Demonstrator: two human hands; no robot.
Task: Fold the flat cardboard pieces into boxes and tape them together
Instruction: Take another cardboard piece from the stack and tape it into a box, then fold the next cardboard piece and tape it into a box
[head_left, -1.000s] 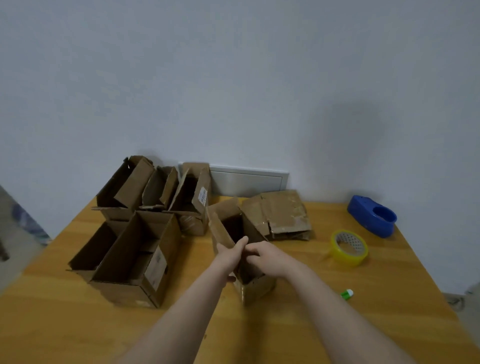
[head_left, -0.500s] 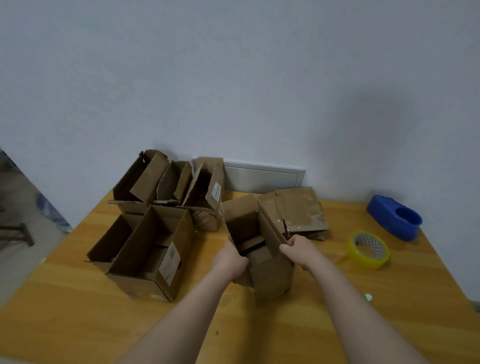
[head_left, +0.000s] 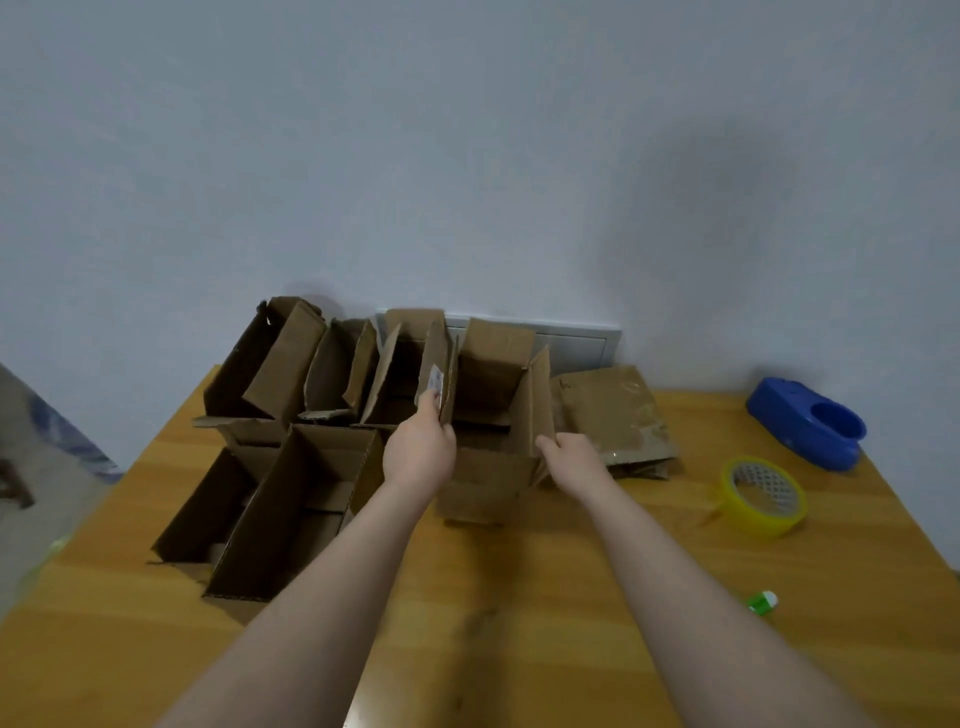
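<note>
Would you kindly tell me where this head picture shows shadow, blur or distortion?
Head view: a soft shadow darkens the wall at upper right; wide-angle distortion splays the table at its edges; the left border is smeared; the box looks reasonably sharp.

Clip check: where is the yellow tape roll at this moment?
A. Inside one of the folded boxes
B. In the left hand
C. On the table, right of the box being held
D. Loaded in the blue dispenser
C: the yellow tape roll lies on the table, right of the open box that the left hand and right hand hold, apart from the blue dispenser.
</note>
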